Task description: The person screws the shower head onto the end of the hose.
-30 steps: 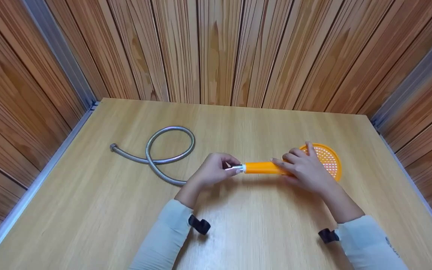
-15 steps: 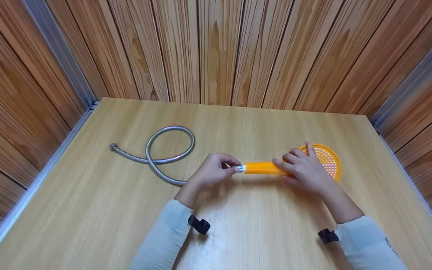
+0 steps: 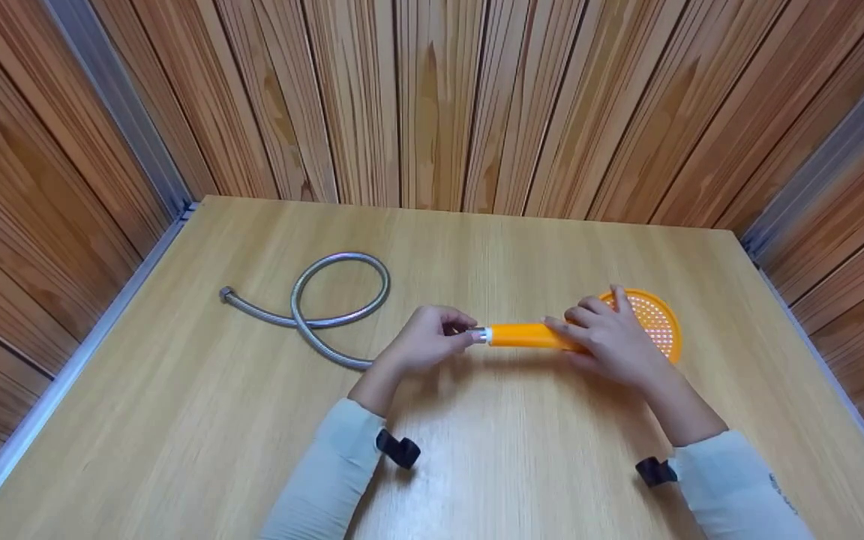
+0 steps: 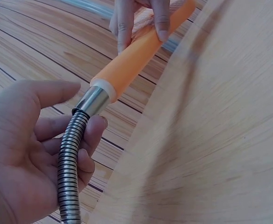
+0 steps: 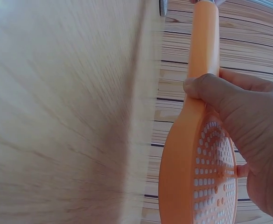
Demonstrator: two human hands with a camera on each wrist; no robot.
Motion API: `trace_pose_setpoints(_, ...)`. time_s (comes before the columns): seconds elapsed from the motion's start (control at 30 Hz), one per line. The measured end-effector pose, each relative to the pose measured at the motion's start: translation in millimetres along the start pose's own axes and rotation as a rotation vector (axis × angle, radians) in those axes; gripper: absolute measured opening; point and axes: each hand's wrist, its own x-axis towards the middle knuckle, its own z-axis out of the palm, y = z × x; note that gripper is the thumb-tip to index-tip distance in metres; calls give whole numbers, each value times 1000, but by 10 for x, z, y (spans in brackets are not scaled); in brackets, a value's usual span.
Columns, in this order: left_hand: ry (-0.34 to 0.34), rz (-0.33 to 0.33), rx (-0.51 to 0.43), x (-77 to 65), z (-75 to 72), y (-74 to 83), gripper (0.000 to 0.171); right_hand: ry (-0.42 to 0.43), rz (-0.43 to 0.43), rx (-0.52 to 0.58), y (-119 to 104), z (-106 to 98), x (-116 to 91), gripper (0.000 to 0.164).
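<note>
An orange shower head [image 3: 528, 335] lies level between the hands, its handle toward the left and its round perforated face [image 5: 214, 179] on the right. My right hand [image 3: 612, 337] grips it where the handle meets the head, thumb on the handle in the right wrist view. At the handle's end, past a white collar, sits the metal nut [image 4: 92, 100] of a ribbed metal shower hose [image 4: 68, 168]. My left hand [image 3: 432, 337] has its thumb and fingers curled round this nut, with the hose running down across the palm.
On the wooden table [image 3: 522, 450] the hose lies in a loop [image 3: 342, 256] left of the hands. Its other end, with a hex nut [image 3: 227, 294], points left. Wood-panelled walls [image 3: 432, 105] stand behind and at both sides.
The left thumb and fingertips have shifted slightly back to the left around the nut. The shower head has turned very slightly; the right hand keeps its grip and the loop lies still.
</note>
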Motion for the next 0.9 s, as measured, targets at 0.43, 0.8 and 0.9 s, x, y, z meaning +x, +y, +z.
trace_pose_setpoints(0.43,20,48,54,19,3,27,24,-56,79,157,17,48,-23,54)
trace_pose_setpoints(0.8,20,61,39,8,-17,6,20,-87,101,198,-11,57,-36,53)
trace_pose_setpoints(0.9,36,92,39,3,-14,18,17,-71,96,215,-14,66,-44,53)
